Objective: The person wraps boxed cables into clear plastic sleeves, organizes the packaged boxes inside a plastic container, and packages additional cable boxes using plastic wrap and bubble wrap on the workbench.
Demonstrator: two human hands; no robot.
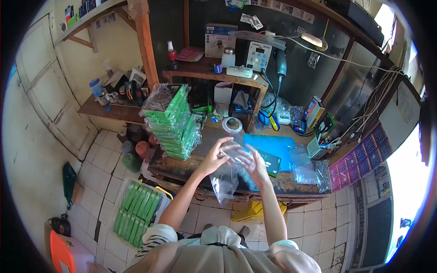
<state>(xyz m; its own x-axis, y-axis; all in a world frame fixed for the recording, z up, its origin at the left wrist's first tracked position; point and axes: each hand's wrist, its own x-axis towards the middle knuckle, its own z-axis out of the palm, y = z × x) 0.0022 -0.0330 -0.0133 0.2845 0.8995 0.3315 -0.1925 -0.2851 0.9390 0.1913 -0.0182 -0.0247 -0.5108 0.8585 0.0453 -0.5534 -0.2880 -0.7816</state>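
My left hand [215, 158] pinches a clear plastic bag [223, 184], which hangs down in front of the desk edge. Close beside it, my right hand [255, 167] has its fingers spread and slightly blurred near the top of the bag; whether they touch the film is hard to see. Behind my right hand, a dark flat box with green edges [272, 163] lies on the blue mat [284, 148]. To the left rises a tall stack of green boxes in clear wrap [168, 120]. A roll of tape [232, 124] stands behind my hands.
Clear plastic bags [304, 175] lie at the desk's right side, near a pen basket [314, 148]. A hot-air station [258, 57] sits on the raised shelf. On the floor at left, a white container [119, 223] holds green boxes; a yellow object [248, 213] is under the desk.
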